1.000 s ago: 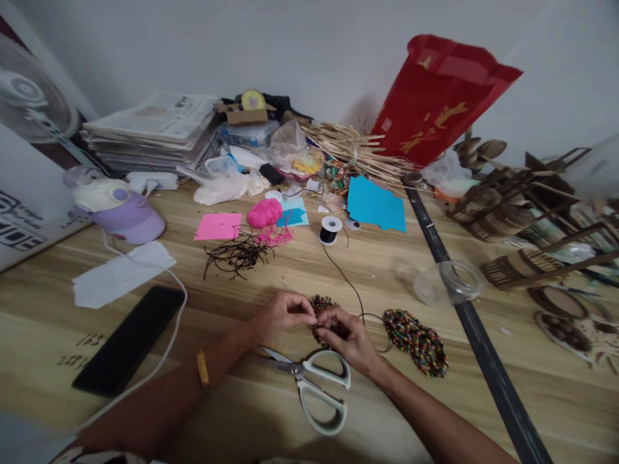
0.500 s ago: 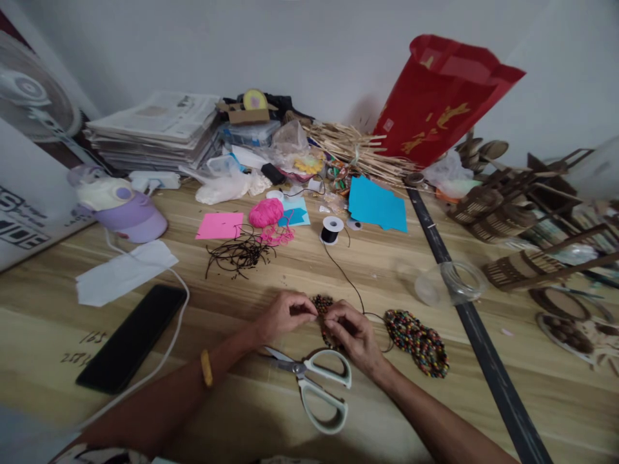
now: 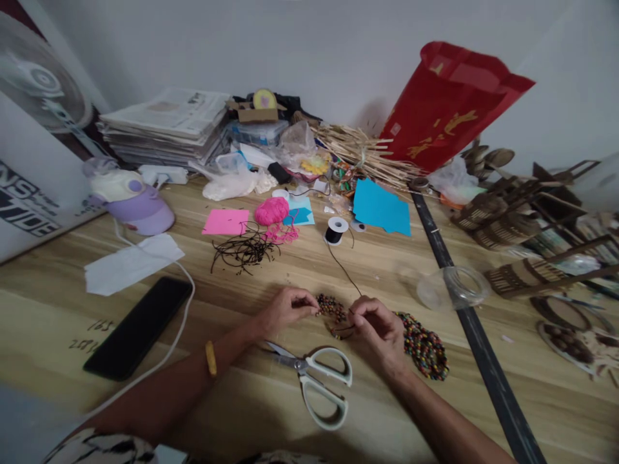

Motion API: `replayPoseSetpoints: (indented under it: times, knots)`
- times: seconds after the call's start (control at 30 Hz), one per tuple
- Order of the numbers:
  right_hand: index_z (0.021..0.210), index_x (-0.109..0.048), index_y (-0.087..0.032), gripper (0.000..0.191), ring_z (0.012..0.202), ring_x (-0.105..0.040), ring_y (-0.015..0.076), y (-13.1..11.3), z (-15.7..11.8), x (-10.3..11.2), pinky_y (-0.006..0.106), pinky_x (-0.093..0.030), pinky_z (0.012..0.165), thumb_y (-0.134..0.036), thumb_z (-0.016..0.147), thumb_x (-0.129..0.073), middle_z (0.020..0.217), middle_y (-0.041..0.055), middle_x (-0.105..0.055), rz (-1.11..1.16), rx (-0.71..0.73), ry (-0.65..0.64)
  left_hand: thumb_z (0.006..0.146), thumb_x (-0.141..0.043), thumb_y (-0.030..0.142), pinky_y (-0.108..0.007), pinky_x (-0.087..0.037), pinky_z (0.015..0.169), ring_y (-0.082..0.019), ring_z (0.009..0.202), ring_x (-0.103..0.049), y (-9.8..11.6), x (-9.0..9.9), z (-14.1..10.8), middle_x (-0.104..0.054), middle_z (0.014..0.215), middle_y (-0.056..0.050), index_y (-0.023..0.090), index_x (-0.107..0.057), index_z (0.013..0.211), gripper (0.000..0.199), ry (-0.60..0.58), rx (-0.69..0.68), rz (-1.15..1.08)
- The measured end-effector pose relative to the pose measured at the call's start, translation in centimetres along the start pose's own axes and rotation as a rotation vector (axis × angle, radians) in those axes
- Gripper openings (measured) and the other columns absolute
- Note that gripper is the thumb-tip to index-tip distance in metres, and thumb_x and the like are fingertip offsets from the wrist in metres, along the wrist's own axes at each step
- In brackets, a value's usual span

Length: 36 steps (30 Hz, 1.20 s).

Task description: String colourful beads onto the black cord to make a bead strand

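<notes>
Two hands work low in the middle of the frame, with two bundles of beads near them. The dark brown bundle [image 3: 331,305] lies between the hands: just right of the left hand's fingertips and left of the right hand's. The multicoloured bundle [image 3: 432,357], right of centre, lies just beside the right hand, partly behind it. The right hand [image 3: 355,317] pinches one black cord [image 3: 345,329] between thumb and forefinger. The left hand [image 3: 315,309] has its fingertips drawn close together at the brown bundle's edge; whether they grip anything, I cannot tell. One pair of scissors [image 3: 300,365] lies below both hands, handles toward the lower right. Near the centre stands one spool [image 3: 335,231], its single strand trailing down to the right hand. Left of it are one tangle of black cord pieces [image 3: 244,251] and one pink yarn ball [image 3: 271,211]. One phone [image 3: 138,328] lies at lower left.
</notes>
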State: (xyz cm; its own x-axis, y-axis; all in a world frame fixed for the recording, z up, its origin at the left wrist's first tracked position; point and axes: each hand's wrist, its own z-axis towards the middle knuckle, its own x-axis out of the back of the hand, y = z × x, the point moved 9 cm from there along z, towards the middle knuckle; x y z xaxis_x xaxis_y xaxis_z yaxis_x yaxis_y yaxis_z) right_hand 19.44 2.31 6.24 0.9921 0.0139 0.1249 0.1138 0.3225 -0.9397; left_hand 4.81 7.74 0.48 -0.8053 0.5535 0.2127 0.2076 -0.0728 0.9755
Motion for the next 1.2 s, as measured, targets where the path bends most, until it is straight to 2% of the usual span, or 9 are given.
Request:
replayPoseSetpoints:
  times: [0.13, 0.27, 0.37, 0.47, 0.6, 0.73, 0.87, 1.0, 1.2]
  knots:
    - [0.076, -0.057, -0.019, 0.022, 0.057, -0.048, 0.0131, -0.1, 0.0, -1.2, 0.024, -0.039, 0.050, -0.037, 0.088, -0.054, 0.066, 0.0017, -0.054, -0.084, 0.036, -0.032, 0.075, -0.061, 0.020, -0.022, -0.043, 0.063, -0.014, 0.069, -0.059, 0.0, 0.8, 0.1, -0.069, 0.074, -0.005, 0.011, -0.068, 0.076, 0.012, 0.070, -0.023, 0.064]
    - [0.078, -0.059, -0.019, 0.016, 0.064, -0.054, 0.0140, 2.1, -0.3, -2.7, 0.024, -0.043, 0.056, -0.030, 0.088, -0.054, 0.071, 0.0026, -0.058, -0.190, 0.009, -0.115, 0.074, -0.062, 0.020, -0.023, -0.044, 0.065, -0.015, 0.069, -0.059, -0.1, 1.6, 0.3, -0.068, 0.073, -0.005, 0.012, -0.068, 0.074, 0.011, 0.145, -0.041, 0.122]
    - [0.081, -0.060, -0.018, 0.013, 0.067, -0.056, 0.0143, 3.5, -0.6, -3.3, 0.024, -0.044, 0.060, -0.027, 0.088, -0.053, 0.074, 0.0029, -0.059, -0.257, 0.005, -0.167, 0.074, -0.061, 0.018, -0.024, -0.044, 0.067, -0.015, 0.071, -0.060, -0.2, 1.6, 0.4, -0.068, 0.075, -0.005, 0.011, -0.067, 0.074, 0.009, 0.137, -0.057, 0.138]
    - [0.084, -0.060, -0.018, 0.012, 0.069, -0.058, 0.0148, 4.0, -0.8, -3.5, 0.025, -0.046, 0.062, -0.026, 0.089, -0.053, 0.076, 0.0034, -0.060, -0.311, 0.027, -0.185, 0.074, -0.059, 0.015, -0.023, -0.045, 0.066, -0.015, 0.072, -0.060, -0.3, 1.4, 0.4, -0.068, 0.075, -0.006, 0.011, -0.067, 0.074, 0.009, 0.112, -0.051, 0.156]
    - [0.090, -0.059, -0.019, 0.013, 0.074, -0.060, 0.0169, 3.2, -1.1, -4.0, 0.028, -0.048, 0.067, -0.023, 0.092, -0.048, 0.081, 0.0053, -0.062, -0.391, 0.144, -0.235, 0.075, -0.060, 0.017, -0.023, -0.044, 0.065, -0.014, 0.071, -0.059, -0.2, 1.3, 0.3, -0.067, 0.074, -0.005, 0.012, -0.067, 0.074, 0.009, 0.101, -0.048, 0.176]
    - [0.098, -0.060, -0.020, 0.016, 0.089, -0.057, 0.0207, 1.9, -1.7, -5.4, 0.033, -0.049, 0.074, -0.020, 0.093, -0.045, 0.095, 0.0091, -0.064, -0.587, 0.313, -0.369, 0.075, -0.060, 0.019, -0.023, -0.044, 0.064, -0.014, 0.069, -0.059, -0.1, 1.3, 0.4, -0.067, 0.073, -0.005, 0.012, -0.068, 0.074, 0.010, 0.093, -0.050, 0.185]
    - [0.100, -0.060, -0.020, 0.019, 0.101, -0.052, 0.0222, 0.7, -2.3, -6.8, 0.035, -0.046, 0.082, -0.016, 0.093, -0.043, 0.104, 0.0076, -0.064, -0.688, 0.453, -0.527, 0.074, -0.060, 0.017, -0.023, -0.045, 0.066, -0.015, 0.071, -0.059, -0.3, 1.3, 0.4, -0.068, 0.076, -0.006, 0.012, -0.068, 0.076, 0.010, 0.080, -0.044, 0.190]
    - [0.094, -0.060, -0.019, 0.019, 0.097, -0.052, 0.0209, 0.8, -2.5, -7.4, 0.034, -0.046, 0.080, -0.014, 0.093, -0.042, 0.100, 0.0068, -0.064, -0.725, 0.463, -0.650, 0.074, -0.059, 0.016, -0.023, -0.045, 0.066, -0.015, 0.072, -0.060, -0.1, 1.3, 0.3, -0.068, 0.075, -0.005, 0.012, -0.068, 0.075, 0.009, 0.081, -0.040, 0.186]
    - [0.087, -0.057, -0.019, 0.014, 0.086, -0.053, 0.0199, 1.4, -2.3, -7.1, 0.032, -0.043, 0.073, -0.015, 0.091, -0.045, 0.089, 0.0074, -0.062, -0.827, 0.413, -0.710, 0.076, -0.058, 0.016, -0.023, -0.044, 0.066, -0.015, 0.072, -0.061, 0.1, 1.2, 0.3, -0.068, 0.076, -0.006, 0.012, -0.069, 0.076, 0.011, 0.064, -0.061, 0.216]
